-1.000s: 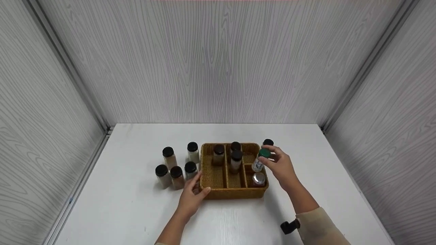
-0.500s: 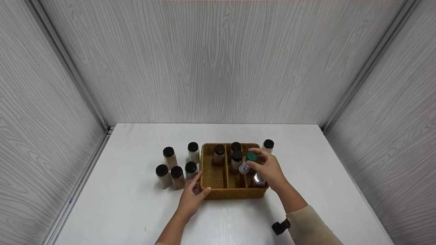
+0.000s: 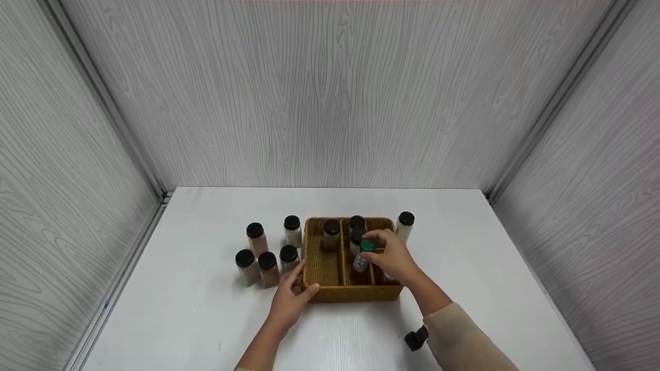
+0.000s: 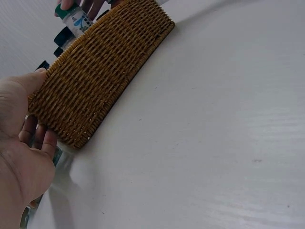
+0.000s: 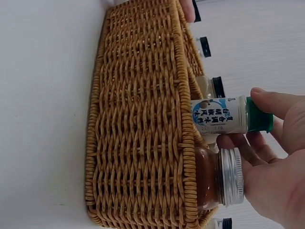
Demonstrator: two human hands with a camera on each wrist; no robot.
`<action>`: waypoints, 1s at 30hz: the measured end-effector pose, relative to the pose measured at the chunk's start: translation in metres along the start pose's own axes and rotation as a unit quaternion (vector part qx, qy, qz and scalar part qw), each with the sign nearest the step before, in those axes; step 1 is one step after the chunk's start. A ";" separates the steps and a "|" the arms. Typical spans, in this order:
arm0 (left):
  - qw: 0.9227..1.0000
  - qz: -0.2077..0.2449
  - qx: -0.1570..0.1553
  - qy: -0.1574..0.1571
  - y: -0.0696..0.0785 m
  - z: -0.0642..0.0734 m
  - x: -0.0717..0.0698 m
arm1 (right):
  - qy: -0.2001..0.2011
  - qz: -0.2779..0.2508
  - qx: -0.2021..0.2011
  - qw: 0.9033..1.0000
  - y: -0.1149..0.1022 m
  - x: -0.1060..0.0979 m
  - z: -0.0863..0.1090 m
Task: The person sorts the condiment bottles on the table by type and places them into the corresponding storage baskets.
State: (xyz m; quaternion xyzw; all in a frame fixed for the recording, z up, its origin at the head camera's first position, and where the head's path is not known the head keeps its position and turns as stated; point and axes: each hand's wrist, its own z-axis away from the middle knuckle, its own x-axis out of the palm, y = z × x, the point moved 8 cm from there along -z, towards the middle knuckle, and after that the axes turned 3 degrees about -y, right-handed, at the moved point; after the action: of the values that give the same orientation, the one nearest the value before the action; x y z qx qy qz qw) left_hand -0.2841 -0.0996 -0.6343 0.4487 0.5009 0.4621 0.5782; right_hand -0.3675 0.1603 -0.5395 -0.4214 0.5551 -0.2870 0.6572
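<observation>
My right hand (image 3: 394, 256) pinches a seasoning shaker (image 5: 219, 116) by its green cap; its white and blue label bears Chinese print. The shaker's lower end is down in the middle section of a woven basket (image 3: 356, 293), in front of two black-capped jars. My left hand (image 3: 290, 300) grips the basket's near left corner, thumb at the front rim and fingers along the side. Below my right hand, a jar with a silver lid (image 5: 232, 176) and brown contents stands in the near right compartment. Another black-capped jar (image 3: 331, 237) stands in the left compartment.
Several black-capped jars (image 3: 256, 239) stand on the white table (image 3: 206, 319) left of the basket, one (image 3: 289, 255) close to my left fingers. A single black-capped jar (image 3: 405, 225) with pale contents stands by the basket's far right corner. Grey wood-grain panels (image 3: 330, 103) surround the table.
My right hand has carried the green-capped shaker left and toward me, from over the right compartments into the basket's middle section. My left hand stays on the corner.
</observation>
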 end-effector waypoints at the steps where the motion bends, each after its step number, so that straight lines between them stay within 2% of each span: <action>1: 1.000 -0.001 0.000 0.000 0.000 0.000 0.000 | -0.001 0.010 -0.005 1.000 -0.001 0.001 -0.001; 10: 1.000 0.000 -0.002 -0.003 -0.003 -0.002 -0.001 | -0.004 0.090 -0.007 0.996 0.000 0.003 -0.007; 22: 1.000 0.018 0.008 -0.003 -0.001 -0.001 0.000 | 0.000 0.139 -0.017 0.990 -0.001 0.008 -0.009; 30: 1.000 0.015 0.010 0.004 0.000 -0.001 -0.001 | 0.004 0.191 -0.023 0.981 -0.004 0.013 -0.008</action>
State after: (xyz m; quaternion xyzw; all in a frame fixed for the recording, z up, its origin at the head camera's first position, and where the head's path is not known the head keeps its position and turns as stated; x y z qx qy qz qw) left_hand -0.2848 -0.1004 -0.6346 0.4603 0.5012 0.4675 0.5642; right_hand -0.3724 0.1453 -0.5423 -0.3216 0.6342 -0.1449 0.6880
